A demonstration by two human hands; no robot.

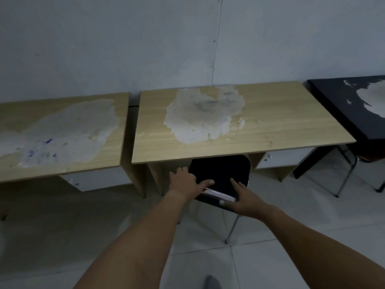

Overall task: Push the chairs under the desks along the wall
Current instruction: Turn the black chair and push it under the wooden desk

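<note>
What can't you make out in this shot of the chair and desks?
Head view:
- Black chair seat: its far part is hidden under the middle wooden desk top.
- Left wooden desk: cut off by the left edge.
- Black desk: cut off by the right edge.
- Right hand grip: blurred.

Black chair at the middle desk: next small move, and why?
Probably one more short push straight toward the wall. Both the left hand and right hand rest on the black chair back; its seat is already under the wooden desk, but the back and rear leg remain outside.
</note>
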